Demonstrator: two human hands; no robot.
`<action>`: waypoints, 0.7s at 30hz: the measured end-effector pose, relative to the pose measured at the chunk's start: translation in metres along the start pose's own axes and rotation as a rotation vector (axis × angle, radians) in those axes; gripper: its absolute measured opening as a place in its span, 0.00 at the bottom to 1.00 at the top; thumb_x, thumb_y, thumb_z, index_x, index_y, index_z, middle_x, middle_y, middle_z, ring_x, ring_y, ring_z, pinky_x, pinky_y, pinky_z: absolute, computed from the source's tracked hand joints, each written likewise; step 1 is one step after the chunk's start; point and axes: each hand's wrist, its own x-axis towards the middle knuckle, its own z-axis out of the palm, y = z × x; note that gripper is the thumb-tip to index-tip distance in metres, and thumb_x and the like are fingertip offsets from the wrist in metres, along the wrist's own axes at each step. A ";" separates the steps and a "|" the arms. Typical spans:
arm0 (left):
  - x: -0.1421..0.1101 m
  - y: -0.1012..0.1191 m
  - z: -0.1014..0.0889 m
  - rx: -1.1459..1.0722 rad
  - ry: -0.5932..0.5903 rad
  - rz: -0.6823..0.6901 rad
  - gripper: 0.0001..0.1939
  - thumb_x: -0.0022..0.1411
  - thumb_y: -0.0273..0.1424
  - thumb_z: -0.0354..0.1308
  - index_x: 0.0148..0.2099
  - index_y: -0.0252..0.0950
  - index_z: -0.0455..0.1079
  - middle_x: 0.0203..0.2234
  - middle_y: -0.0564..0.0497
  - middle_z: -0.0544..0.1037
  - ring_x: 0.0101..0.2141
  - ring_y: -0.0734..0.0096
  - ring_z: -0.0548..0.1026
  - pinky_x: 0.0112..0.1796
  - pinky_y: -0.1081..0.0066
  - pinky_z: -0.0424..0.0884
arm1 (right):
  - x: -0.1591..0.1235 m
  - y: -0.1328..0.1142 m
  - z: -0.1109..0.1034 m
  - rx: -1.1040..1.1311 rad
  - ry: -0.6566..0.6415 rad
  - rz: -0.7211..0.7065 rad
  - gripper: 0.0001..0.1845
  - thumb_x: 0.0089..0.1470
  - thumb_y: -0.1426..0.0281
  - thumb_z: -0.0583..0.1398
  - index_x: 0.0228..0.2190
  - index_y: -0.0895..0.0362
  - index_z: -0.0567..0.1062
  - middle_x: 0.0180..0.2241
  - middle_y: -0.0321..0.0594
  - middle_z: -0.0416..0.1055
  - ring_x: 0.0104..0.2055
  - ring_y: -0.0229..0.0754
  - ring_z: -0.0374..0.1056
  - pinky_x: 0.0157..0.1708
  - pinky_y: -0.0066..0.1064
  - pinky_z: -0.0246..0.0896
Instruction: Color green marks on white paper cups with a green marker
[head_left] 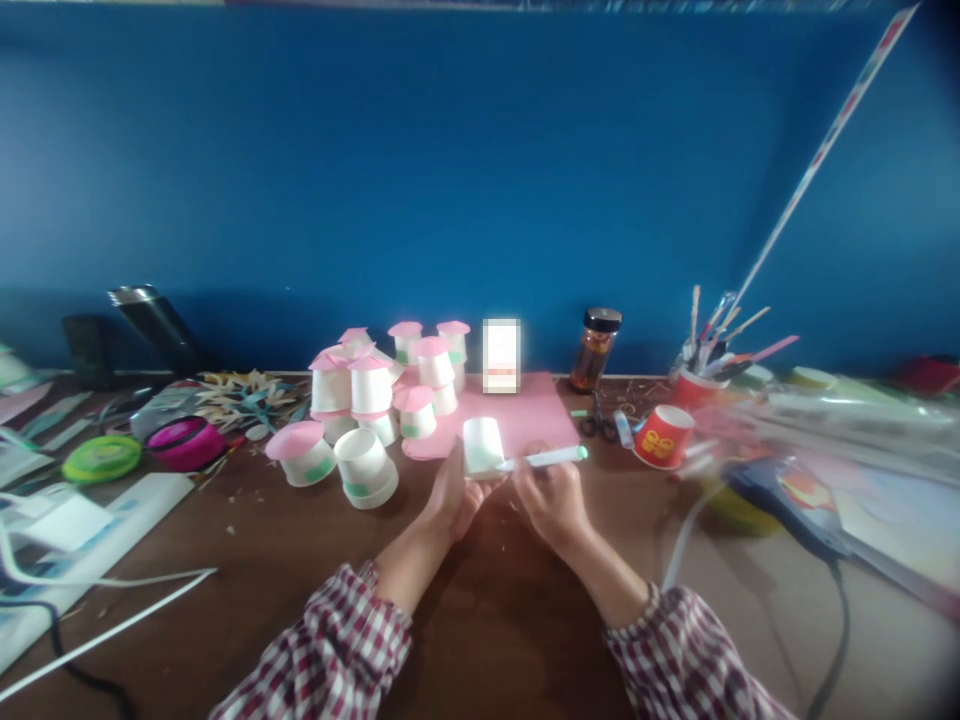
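A white paper cup (482,444) lies on its side in my left hand (456,490), whose fingers wrap around its lower part. My right hand (551,494) grips a white marker pen (551,457) with a light green end; its tip points left at the cup and seems to touch it. Just left of my hands, two white cups sit one in the other (360,460), with green marks near the rim. Behind them stand several white cups with pink paper tops (371,385). A pink sheet (525,420) lies beyond the cup.
At the back stand a dark-lidded jar (595,350) and a blurred-out white upright thing (502,356). On the right are scissors (600,418), a red cup (664,437), a brush holder (701,385) and a corded blue-grey tool (784,500). Tape rolls (101,458) and cables (112,625) lie left.
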 end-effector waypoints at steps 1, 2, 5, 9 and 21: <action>0.000 0.000 0.000 0.002 -0.012 0.002 0.26 0.61 0.46 0.50 0.52 0.31 0.67 0.43 0.40 0.78 0.44 0.56 0.75 0.48 0.57 0.69 | 0.000 0.000 0.000 0.010 -0.010 0.005 0.09 0.55 0.67 0.54 0.27 0.58 0.69 0.18 0.32 0.66 0.18 0.34 0.61 0.20 0.23 0.56; 0.000 0.000 -0.001 0.009 -0.025 0.000 0.26 0.61 0.46 0.50 0.52 0.32 0.67 0.43 0.40 0.77 0.44 0.56 0.75 0.49 0.57 0.68 | -0.001 0.000 0.000 0.016 -0.014 0.008 0.09 0.55 0.67 0.54 0.27 0.58 0.69 0.18 0.33 0.66 0.18 0.34 0.61 0.20 0.23 0.56; -0.001 0.000 -0.001 0.028 -0.046 -0.002 0.26 0.61 0.46 0.50 0.52 0.31 0.68 0.43 0.40 0.77 0.45 0.55 0.74 0.50 0.56 0.67 | 0.000 0.000 0.000 0.005 0.014 0.002 0.08 0.55 0.68 0.54 0.27 0.58 0.69 0.19 0.33 0.67 0.19 0.34 0.62 0.20 0.24 0.57; -0.003 0.002 0.003 0.037 0.000 0.034 0.27 0.61 0.46 0.51 0.52 0.29 0.67 0.41 0.39 0.78 0.46 0.54 0.74 0.50 0.55 0.66 | 0.001 -0.003 -0.001 -0.012 0.072 -0.023 0.07 0.53 0.70 0.54 0.25 0.57 0.68 0.19 0.33 0.67 0.20 0.34 0.63 0.22 0.23 0.58; 0.002 -0.005 -0.012 0.091 0.038 0.155 0.25 0.60 0.44 0.53 0.55 0.36 0.64 0.51 0.38 0.71 0.57 0.50 0.63 0.53 0.56 0.64 | 0.001 -0.005 -0.001 -0.020 -0.017 -0.011 0.08 0.54 0.69 0.54 0.24 0.56 0.66 0.17 0.31 0.63 0.18 0.33 0.60 0.20 0.22 0.56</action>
